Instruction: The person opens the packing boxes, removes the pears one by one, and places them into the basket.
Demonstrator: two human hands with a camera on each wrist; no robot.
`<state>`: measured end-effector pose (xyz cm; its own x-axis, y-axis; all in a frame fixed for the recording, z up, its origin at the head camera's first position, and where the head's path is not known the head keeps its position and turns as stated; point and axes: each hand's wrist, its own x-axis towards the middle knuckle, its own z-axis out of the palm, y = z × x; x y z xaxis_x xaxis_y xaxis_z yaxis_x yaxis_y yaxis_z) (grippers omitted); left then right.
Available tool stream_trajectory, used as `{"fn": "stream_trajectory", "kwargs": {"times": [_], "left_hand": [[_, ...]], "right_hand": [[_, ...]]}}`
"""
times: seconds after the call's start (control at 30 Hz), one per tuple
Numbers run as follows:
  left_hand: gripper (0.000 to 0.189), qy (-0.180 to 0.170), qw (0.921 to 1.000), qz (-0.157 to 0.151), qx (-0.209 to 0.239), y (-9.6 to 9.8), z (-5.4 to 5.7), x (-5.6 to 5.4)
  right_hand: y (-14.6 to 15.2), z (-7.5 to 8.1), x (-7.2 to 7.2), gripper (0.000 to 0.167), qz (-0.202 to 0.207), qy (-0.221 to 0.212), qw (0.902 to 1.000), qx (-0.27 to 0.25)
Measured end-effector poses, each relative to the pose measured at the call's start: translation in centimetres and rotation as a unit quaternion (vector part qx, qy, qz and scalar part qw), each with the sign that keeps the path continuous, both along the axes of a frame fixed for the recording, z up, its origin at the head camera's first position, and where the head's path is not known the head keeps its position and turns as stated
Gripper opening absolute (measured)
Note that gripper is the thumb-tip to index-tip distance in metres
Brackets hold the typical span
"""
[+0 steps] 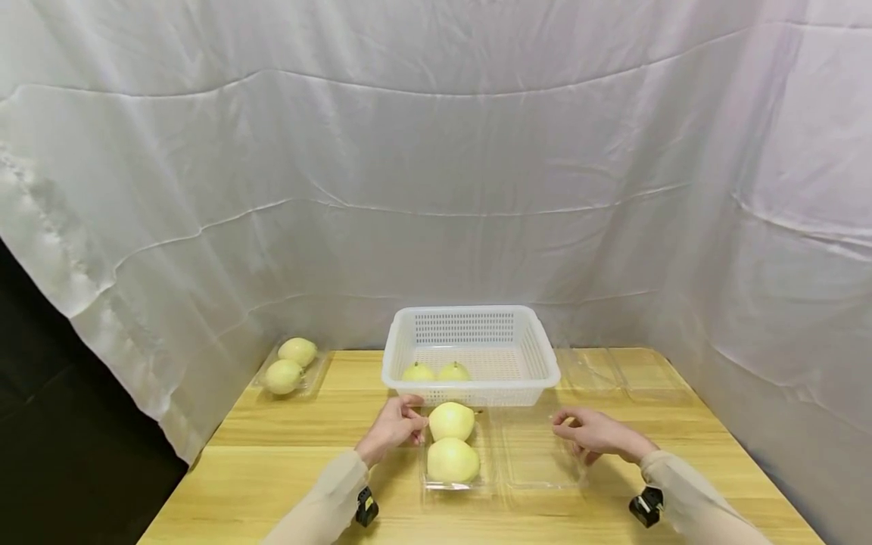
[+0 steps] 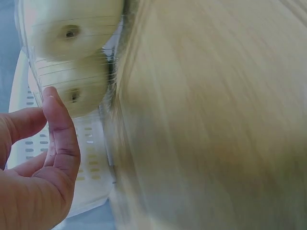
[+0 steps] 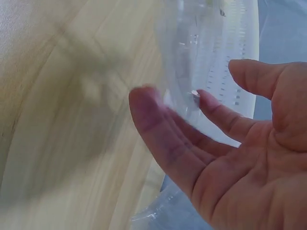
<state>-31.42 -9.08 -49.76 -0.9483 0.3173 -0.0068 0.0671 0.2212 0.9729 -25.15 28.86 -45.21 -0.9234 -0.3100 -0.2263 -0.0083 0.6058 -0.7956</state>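
Note:
A clear plastic clamshell box (image 1: 492,484) lies unfolded on the table, with two yellow pears (image 1: 453,460) one behind the other in its left half. My left hand (image 1: 393,430) pinches the outer left rim of that half between thumb and index finger. In the left wrist view the pears' (image 2: 72,57) stem or blossom ends show through the plastic. To the right spreads the pear-free lid half (image 1: 538,454). Beside its outer right edge is my right hand (image 1: 599,433), fingers loosely bent, thumb apart from them; in the right wrist view the fingertips (image 3: 146,98) are right at the plastic.
Behind the box stands a white perforated basket (image 1: 470,393) with two pears (image 1: 436,372) in it. Another clear box (image 1: 313,378) holding two pears (image 1: 290,366) sits at the back left. An unfolded clear box (image 1: 623,371) lies at the back right. Grey cloth (image 1: 436,174) hangs around the table.

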Motion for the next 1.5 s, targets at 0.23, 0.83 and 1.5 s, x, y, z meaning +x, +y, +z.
{"fn": "stream_trajectory", "kwargs": {"times": [0.23,0.83,1.5], "left_hand": [[0.032,0.118,0.9845,0.042,-0.123,0.1,0.6,0.2],[0.042,0.385,0.8202,-0.106,-0.410,3.3,2.8,4.6],[0.061,0.236,0.8049,-0.074,-0.539,7.0,3.6,6.6]], "right_hand": [[0.0,-0.3,-0.5,0.034,-0.037,0.072,0.9956,0.046],[-3.8,0.0,-4.2,0.024,-0.042,0.464,0.8633,0.194],[-6.1,1.3,-5.6,0.007,-0.002,0.370,0.8850,0.282]]}}
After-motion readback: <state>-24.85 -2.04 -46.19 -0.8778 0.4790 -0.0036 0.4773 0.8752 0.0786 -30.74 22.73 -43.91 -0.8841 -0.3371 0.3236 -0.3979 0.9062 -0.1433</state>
